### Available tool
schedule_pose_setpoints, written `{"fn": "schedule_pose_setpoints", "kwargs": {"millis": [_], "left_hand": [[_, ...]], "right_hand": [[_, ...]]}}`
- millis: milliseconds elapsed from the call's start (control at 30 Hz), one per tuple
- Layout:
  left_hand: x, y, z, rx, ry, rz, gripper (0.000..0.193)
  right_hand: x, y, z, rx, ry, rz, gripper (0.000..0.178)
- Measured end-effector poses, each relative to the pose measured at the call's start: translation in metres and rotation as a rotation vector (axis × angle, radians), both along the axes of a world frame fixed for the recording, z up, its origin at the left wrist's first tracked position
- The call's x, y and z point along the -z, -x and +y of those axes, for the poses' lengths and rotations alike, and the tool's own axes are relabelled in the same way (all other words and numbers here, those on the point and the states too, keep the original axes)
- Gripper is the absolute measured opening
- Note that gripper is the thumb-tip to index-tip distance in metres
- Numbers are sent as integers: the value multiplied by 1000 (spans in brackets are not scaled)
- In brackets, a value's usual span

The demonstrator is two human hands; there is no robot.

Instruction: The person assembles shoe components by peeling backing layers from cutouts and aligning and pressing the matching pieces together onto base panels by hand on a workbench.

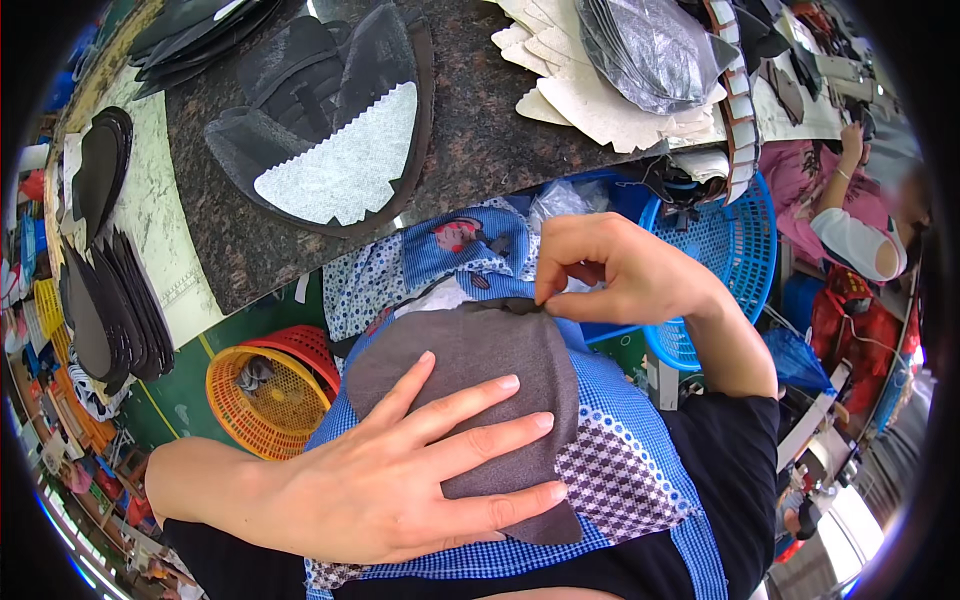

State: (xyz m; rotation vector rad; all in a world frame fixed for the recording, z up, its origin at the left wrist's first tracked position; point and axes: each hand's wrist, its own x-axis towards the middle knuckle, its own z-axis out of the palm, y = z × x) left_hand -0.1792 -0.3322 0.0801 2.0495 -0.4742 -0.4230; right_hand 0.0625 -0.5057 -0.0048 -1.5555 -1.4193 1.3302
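Left hand: my left hand (pixel 400 480) lies flat, palm down, fingers spread and pointing right.
Left forearm: it enters from the lower left, bare.
Right hand: my right hand (pixel 610 270) is raised, thumb and fingertips pinched together at its left side.
Right forearm: it angles down to the right, bare.

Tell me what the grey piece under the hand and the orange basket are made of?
The grey piece looks like soft felt or fabric: matte, slightly fuzzy, bending over the lap. The orange basket looks like plastic: smooth and shiny, with a moulded mesh of small holes.

No packages, labels, signs or screens clearly in view.
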Motion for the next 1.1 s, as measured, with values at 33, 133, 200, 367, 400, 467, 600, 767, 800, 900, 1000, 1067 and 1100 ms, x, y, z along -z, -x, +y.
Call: {"fn": "schedule_pose_setpoints", "kwargs": {"millis": [33, 133, 200, 367, 400, 467, 600, 767, 800, 900, 1000, 1067, 1100], "left_hand": [[2, 0, 1, 28, 46, 60, 46], [4, -1, 2, 30, 73, 62, 48], [5, -3, 2, 50, 72, 61, 48], [1, -1, 4, 84, 87, 49, 46], [1, -1, 4, 79, 86, 51, 46], [4, -1, 3, 90, 99, 53, 47], [3, -3, 2, 103, 97, 39, 48], [3, -6, 1, 114, 80, 65, 47], [3, -5, 1, 107, 78, 68, 47], [1, -3, 0, 92, 85, 66, 48], [1, -6, -1, 114, 75, 57, 48], [1, -7, -1, 111, 71, 67, 48], [2, -6, -1, 112, 72, 69, 48]], "right_hand": [[4, -4, -4, 23, 135, 118, 11], [27, -6, -19, 220, 349, 525, 11], [39, 0, -23, 295, 380, 591, 9], [90, -1, -54, 706, 560, 1037, 3], [95, -1, -58, 800, 570, 1105, 2], [91, 8, -66, 689, 566, 1024, 7], [53, 4, -46, 696, 437, 732, 23], [9, -4, -16, 298, 45, 462, 39], [1, -8, -11, 291, 45, 466, 39], [-21, -7, -5, 33, -183, 203, 20], [-13, -5, -2, -77, -276, 57, 15], [-16, -5, 5, -113, -279, 24, 12], [-16, -4, 7, -159, -294, 0, 11]]}}
